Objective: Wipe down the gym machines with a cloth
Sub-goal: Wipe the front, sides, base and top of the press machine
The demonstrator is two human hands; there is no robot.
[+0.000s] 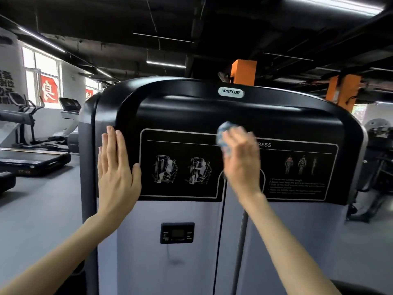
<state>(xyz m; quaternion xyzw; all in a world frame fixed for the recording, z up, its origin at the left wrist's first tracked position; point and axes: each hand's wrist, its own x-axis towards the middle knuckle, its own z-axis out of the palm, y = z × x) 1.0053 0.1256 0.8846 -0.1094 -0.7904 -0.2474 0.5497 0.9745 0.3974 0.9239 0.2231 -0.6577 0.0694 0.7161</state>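
Observation:
A tall gym machine (212, 109) with a glossy black top panel and grey lower shroud fills the middle of the view. My left hand (116, 167) lies flat with straight fingers against the left side of the black panel. My right hand (241, 158), blurred by motion, holds a bunched blue-and-white cloth (225, 133) against the instruction placard (180, 162) near its middle. Most of the cloth is hidden behind the fingers.
A small display unit (177, 233) sits on the grey shroud below the placard. Treadmills (32, 158) stand on the grey floor at the left by the windows. More dark equipment (378, 150) stands at the right. Orange pillars (244, 71) rise behind the machine.

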